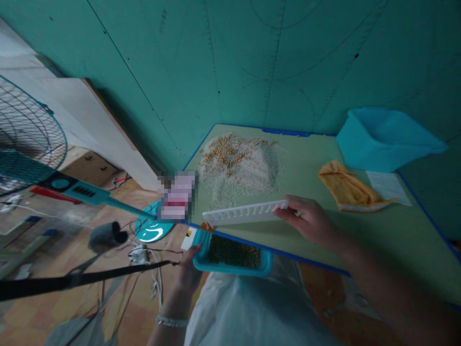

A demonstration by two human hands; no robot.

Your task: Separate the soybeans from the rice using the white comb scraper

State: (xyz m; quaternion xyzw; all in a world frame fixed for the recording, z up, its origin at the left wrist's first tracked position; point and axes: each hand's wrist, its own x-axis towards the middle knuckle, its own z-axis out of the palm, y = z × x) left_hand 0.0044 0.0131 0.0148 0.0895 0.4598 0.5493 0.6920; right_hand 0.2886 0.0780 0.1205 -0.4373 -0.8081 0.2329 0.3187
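Observation:
My right hand (304, 218) is closed on one end of a long white plastic tray with a row of notches (245, 215), tilted on its side at the table's front edge. My left hand (190, 266) grips the left end of a blue plastic container (232, 268), held just below that edge. Small dark green beans (234, 251) lie in the container, with some paler ones at the right. Beyond the white tray, a heap of white grains (255, 166) is spread on the table, with yellowish beans (226, 151) on its upper left.
On the pale green table (298, 163) stand an empty-looking blue bin (382, 139) and a crumpled orange cloth bag (349, 190). A blurred pink packet (178, 197) sits at the left edge. A standing fan (29, 139) and cables are at left; a green wall rises behind.

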